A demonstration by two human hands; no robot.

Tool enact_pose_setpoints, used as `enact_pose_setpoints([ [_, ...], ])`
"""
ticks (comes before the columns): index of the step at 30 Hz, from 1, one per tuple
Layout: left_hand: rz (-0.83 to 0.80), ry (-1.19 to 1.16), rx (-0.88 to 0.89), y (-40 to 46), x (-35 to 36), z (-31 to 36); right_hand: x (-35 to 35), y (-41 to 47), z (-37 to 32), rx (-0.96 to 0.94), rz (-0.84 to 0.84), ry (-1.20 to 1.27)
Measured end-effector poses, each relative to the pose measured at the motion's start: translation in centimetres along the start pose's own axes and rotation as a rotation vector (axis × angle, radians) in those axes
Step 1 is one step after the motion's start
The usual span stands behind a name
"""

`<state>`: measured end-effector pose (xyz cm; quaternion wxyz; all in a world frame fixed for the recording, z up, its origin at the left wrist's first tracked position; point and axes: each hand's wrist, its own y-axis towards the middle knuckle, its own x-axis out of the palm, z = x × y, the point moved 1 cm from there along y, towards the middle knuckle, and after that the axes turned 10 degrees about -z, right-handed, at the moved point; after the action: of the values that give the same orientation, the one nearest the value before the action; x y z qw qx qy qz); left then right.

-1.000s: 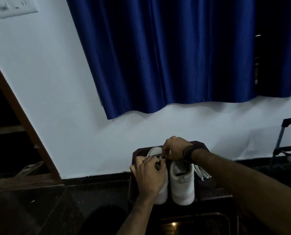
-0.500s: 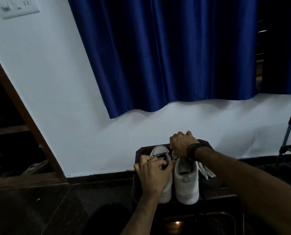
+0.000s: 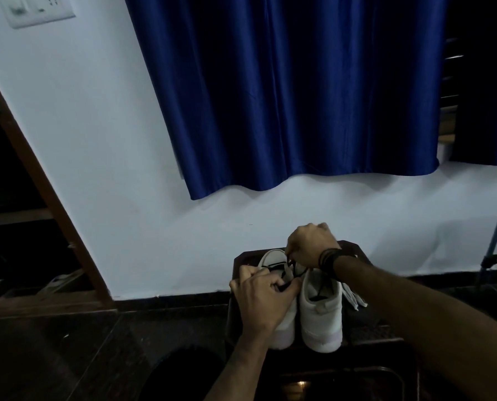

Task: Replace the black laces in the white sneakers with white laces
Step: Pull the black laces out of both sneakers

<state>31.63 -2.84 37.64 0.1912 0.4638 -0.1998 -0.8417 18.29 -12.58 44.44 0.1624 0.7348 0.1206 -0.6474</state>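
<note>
**Friend:** So where are the shoes, and what have you got hold of?

**Me:** Well, the pair of white canvas sneakers (image 3: 321, 311) stands side by side on the small dark table (image 3: 354, 248) in the lower middle of the frame, toes toward the pale wall. My left hand (image 3: 263, 302) rests on the left sneaker (image 3: 283, 328), its fingers curled and pinching the thin black lace (image 3: 295, 270) near the tongue. My right hand (image 3: 311, 246) is just above the toe end, its fingers curled around the same lace, which hangs in a loose loop between the two hands.

**Friend:** Will it come out easily?

**Me:** I'd guess so. It looks thin, soft and limp, so it should slide through the eyelets if I pull along its length. A sideways tug might drag the light shoe with it, which is why my left hand steadies the upper. The best hold is close to the eyelet, where the cord can't bunch up.

**Friend:** And the new ones?

**Me:** A bundle of flat white laces (image 3: 354, 296) lies on the table just beside the right sneaker (image 3: 322, 314). Being floppy, they're best taken by the tip when threading. That shoe seems to have dark lacing too, though it's too dim to tell.
</note>
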Motion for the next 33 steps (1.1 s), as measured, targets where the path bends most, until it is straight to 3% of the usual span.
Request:
enact_pose_setpoints([
  [2, 0.01, 0.004, -0.002, 0.0, -0.1, 0.2, 0.5, 0.1, 1.2, 0.218, 0.028, 0.27],
  [4, 0.004, 0.022, 0.006, 0.0, 0.0, 0.2, 1.0, 0.1, 1.6, 0.249, -0.004, 0.421],
  [8, 0.004, 0.05, 0.033, -0.1, 0.2, 0.1, 0.4, 0.5, 1.3, -0.121, -0.221, 0.282],
  [10, 0.007, 0.045, 0.043, -0.1, 0.2, 0.1, -0.7, 0.2, 0.9, -0.211, -0.327, 0.148],
  [13, -0.005, 0.032, 0.064, -0.1, 0.2, 0.0, -1.9, -0.3, 0.1, -0.251, -0.391, -0.031],
  [16, -0.007, 0.03, 0.084, -0.2, 0.2, -0.1, -2.3, -0.4, 0.0, -0.198, -0.422, 0.008],
  [21, -0.018, -0.045, 0.054, -0.2, -0.3, 0.3, -1.5, 0.0, 0.7, -0.114, -0.317, 0.034],
  [25, -0.022, -0.047, 0.043, -0.2, -0.3, 0.4, 0.0, 0.4, 2.4, 0.154, -0.165, 0.49],
  [28, -0.05, -0.026, 0.032, -0.2, -0.1, 0.2, 0.6, 0.4, 2.1, 0.176, -0.043, 0.67],
  [30, -0.045, -0.023, 0.042, -0.2, 0.0, 0.2, 0.2, 0.4, 1.8, 0.063, -0.111, 0.63],
  [33, -0.034, -0.031, 0.055, -0.2, 0.0, 0.3, -1.0, 0.2, 1.9, -0.094, -0.313, 0.379],
])
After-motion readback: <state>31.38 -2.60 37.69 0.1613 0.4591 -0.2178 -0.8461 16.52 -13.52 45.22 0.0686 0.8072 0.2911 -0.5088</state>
